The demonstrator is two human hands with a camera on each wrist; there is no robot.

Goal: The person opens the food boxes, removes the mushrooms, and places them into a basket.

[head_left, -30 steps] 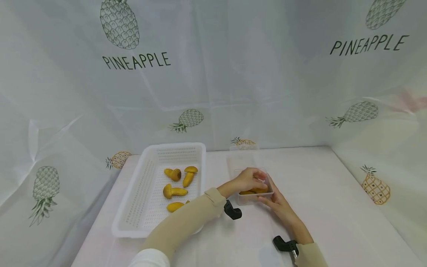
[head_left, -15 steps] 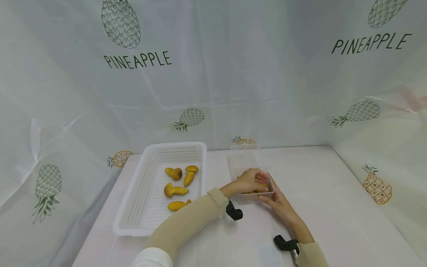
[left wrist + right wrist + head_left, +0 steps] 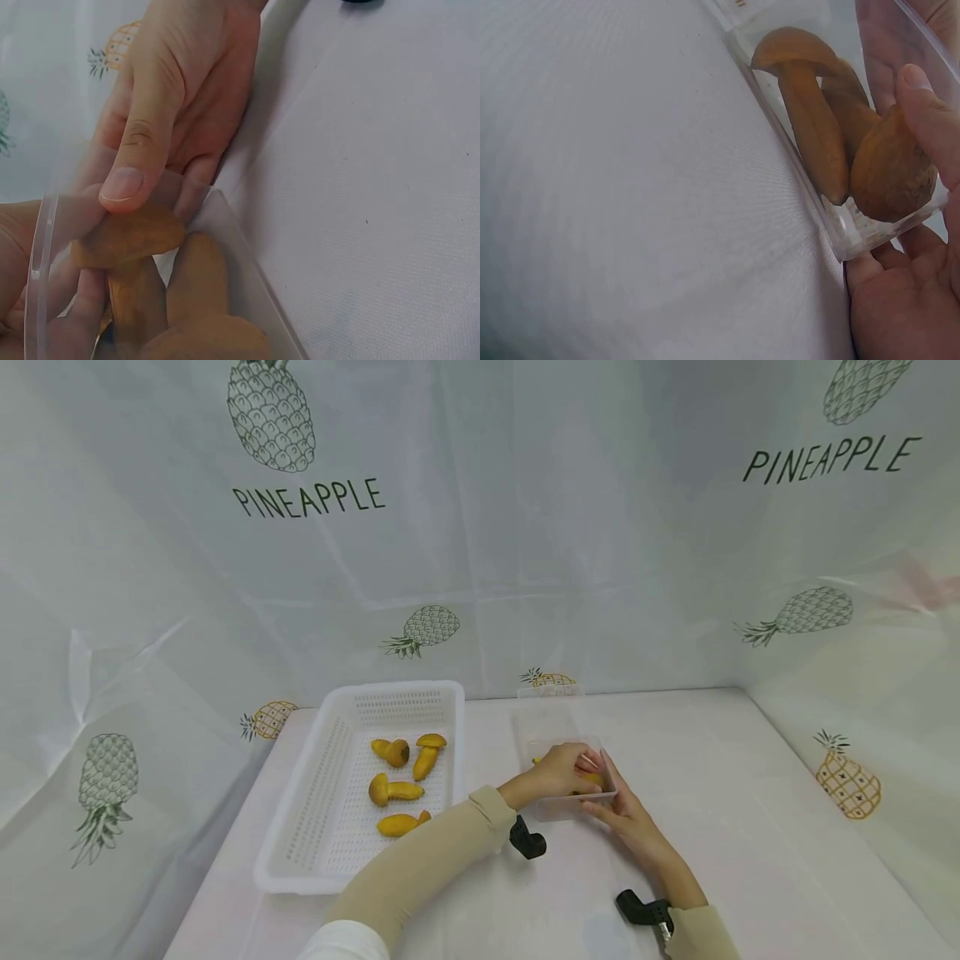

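Observation:
My left hand [image 3: 561, 770] reaches into a clear plastic box [image 3: 551, 810], its fingers curled around a yellow-brown mushroom [image 3: 894, 169]. The thumb [image 3: 930, 120] lies on that mushroom's cap. Several mushrooms lie in the box; one with a broad cap [image 3: 799, 51] lies along the wall. My right hand [image 3: 628, 818] grips the box at its right corner from outside. In the left wrist view, the right hand [image 3: 180, 90] has its thumb against the wall, beside a mushroom cap [image 3: 131, 236]. The left fingers partly hide the contents.
A white perforated basket [image 3: 300, 835] stands on the left with several yellow mushrooms [image 3: 397, 789] in it. The box's clear lid [image 3: 543, 718] lies folded back behind it. A pineapple-print sheet [image 3: 480, 527] hangs behind the white table [image 3: 697, 760].
My left hand has lowered slightly into the box and its fingers have curled in more. My right hand keeps its grip on the box corner. The basket has not moved.

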